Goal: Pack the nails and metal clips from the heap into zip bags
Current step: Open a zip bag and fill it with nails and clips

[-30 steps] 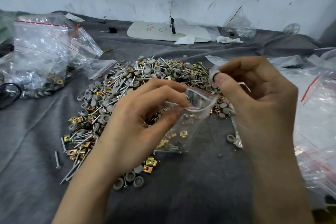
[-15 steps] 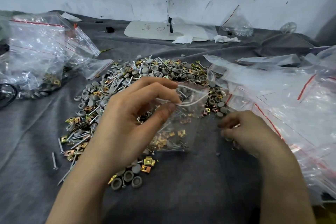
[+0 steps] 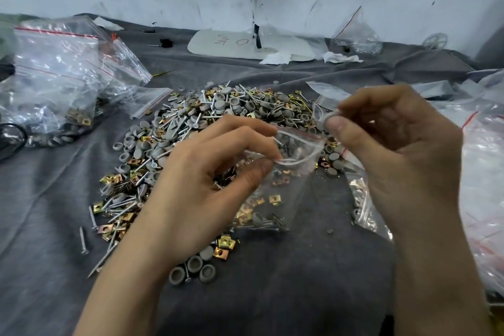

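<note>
A heap [image 3: 207,123] of nails, brass-coloured metal clips and grey round caps spreads over the grey cloth. My left hand [image 3: 207,188] pinches the open mouth of a small clear zip bag [image 3: 281,188] whose bottom holds several clips and nails. My right hand [image 3: 390,144] is raised just right of the bag's mouth and pinches a small grey cap [image 3: 326,120] between thumb and fingers.
Filled zip bags [image 3: 54,84] lie at the left, and more clear bags [image 3: 482,161] pile up at the right edge. A white board [image 3: 245,43] and crumpled tissue sit at the back by the wall. A black ring [image 3: 11,136] lies far left.
My right hand went down to the cloth at the right of the heap, then came back up to the bag's mouth pinching a grey cap. My left hand kept holding the bag.
</note>
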Available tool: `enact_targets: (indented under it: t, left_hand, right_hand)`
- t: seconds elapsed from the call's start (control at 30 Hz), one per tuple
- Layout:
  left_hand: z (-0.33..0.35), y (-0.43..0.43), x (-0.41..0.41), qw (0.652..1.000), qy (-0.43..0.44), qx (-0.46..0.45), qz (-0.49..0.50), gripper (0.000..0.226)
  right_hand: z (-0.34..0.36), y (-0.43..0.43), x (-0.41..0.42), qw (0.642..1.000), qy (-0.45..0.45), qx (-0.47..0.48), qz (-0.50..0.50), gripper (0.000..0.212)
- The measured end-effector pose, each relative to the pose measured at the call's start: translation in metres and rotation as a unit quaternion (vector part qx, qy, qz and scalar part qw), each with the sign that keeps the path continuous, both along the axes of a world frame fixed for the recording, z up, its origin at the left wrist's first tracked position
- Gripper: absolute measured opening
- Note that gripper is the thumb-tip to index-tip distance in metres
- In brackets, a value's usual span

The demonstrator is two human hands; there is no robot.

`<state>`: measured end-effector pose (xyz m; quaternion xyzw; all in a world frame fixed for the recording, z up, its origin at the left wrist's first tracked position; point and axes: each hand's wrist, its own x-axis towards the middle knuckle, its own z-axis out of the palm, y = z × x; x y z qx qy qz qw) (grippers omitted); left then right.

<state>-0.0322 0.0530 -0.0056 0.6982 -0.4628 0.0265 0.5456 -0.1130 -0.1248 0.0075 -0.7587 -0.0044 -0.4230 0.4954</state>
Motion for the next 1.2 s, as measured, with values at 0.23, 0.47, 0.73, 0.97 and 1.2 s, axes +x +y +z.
enact_targets:
  t: [0.23, 0.47, 0.73, 0.97, 1.2]
  left_hand:
    - [-0.001, 0.003, 0.002, 1.000, -0.002, -0.005, 0.002, 0.016]
    - [-0.002, 0.006, 0.008, 0.999, 0.002, -0.020, 0.029, 0.013]
    - [-0.003, 0.016, 0.016, 0.993, -0.012, -0.081, 0.085, 0.006]
    - [-0.004, 0.016, 0.018, 0.994, -0.003, -0.067, 0.091, 0.003]
    - [-0.004, 0.017, 0.019, 0.994, -0.008, -0.062, 0.090, 0.004]
  right_hand:
    - [0.007, 0.020, 0.002, 0.995, 0.040, -0.080, -0.041, 0.009]
    - [-0.016, 0.001, 0.014, 0.992, 0.086, 0.043, -0.084, 0.014]
    - [-0.062, 0.015, 0.048, 0.882, 0.459, -0.106, -0.005, 0.018]
    - [-0.067, 0.021, 0.052, 0.878, 0.468, -0.103, -0.006, 0.015]
    - [-0.050, 0.014, 0.045, 0.926, 0.369, -0.042, -0.063, 0.017]
